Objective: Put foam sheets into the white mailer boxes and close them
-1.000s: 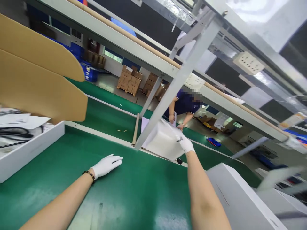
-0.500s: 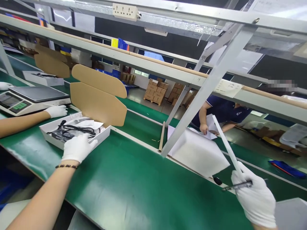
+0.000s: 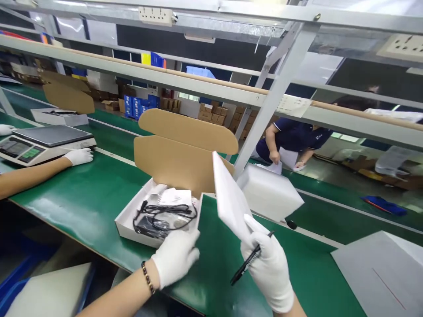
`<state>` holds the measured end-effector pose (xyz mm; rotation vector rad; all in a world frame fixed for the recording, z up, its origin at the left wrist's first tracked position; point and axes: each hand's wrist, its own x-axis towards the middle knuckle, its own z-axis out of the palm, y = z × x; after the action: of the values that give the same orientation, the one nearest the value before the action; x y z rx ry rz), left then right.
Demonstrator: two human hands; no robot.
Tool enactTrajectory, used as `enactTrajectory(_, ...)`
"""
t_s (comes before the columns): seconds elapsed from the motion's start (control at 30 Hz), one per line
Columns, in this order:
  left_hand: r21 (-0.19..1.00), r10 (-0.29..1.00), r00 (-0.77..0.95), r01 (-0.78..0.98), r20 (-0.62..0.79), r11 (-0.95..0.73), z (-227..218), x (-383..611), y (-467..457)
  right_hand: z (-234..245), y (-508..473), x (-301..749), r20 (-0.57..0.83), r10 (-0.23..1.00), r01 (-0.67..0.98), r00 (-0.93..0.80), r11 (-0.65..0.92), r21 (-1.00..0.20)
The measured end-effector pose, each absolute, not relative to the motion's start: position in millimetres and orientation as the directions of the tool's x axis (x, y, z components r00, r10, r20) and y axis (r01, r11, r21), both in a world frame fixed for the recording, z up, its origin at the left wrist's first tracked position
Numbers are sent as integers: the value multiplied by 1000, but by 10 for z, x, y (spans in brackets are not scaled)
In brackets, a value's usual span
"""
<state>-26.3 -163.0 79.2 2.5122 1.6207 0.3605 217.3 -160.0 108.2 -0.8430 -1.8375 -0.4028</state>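
An open white carton (image 3: 132,235) with a raised brown cardboard lid (image 3: 178,163) stands on the green bench. Inside lie a coiled black cable (image 3: 165,213), a dark item in clear plastic and white papers (image 3: 175,197). My left hand (image 3: 176,257), in a white glove, is closed at the carton's near right corner; its fingertips are partly hidden. Beside the carton, my gloved right hand (image 3: 267,264) holds up a flat white foam sheet (image 3: 229,198), tilted. A black pen (image 3: 246,264) is also held across the fingers of that hand.
A white foam block (image 3: 269,191) stands behind my right hand, near a metal post (image 3: 274,97). At left, a co-worker's gloved hand (image 3: 79,156) rests beside a scale (image 3: 49,141). A white box (image 3: 383,268) sits at right. Another person (image 3: 291,136) handles papers across the bench.
My left hand and the carton have moved right along the bench, away from the scale. My right hand has come left with the foam sheet and pen, closer to the carton.
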Motion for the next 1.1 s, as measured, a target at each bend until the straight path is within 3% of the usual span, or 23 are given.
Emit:
enactTrajectory(0.07,279,788,567,737,241,-616,879,-279,-1785,1130,-1702,2175,893,343,741,-292,671,-15)
enactTrajectory(0.17,289,805,494,759,328,-583,924,-482,-1756,1176,-1878,2296,866,398,789,-301,614,-8)
enactTrajectory(0.37,243,909,412,878,56,-413,836,-382,-1574,1129,-2088,2522,821,522,869,-231,490,-68)
enactTrajectory(0.5,234,855,498,822,145,-519,786,-220,-1603,1126,-2085,2525,826,516,865,-226,497,-74)
enactTrajectory(0.63,440,796,568,672,209,-595,663,-226,-1558,1115,-2025,2461,743,565,866,-360,498,40)
enactTrajectory(0.73,545,730,663,557,162,-627,624,-214,-1537,1074,-1965,2397,655,641,859,-401,511,26)
enactTrajectory(0.97,458,692,710,576,129,-677,783,-183,-1483,1046,-1825,2205,333,757,813,-562,580,54)
enactTrajectory(1.1,467,612,790,549,-19,-694,885,-262,-1428,1032,-1785,2237,365,735,789,-572,615,-1)
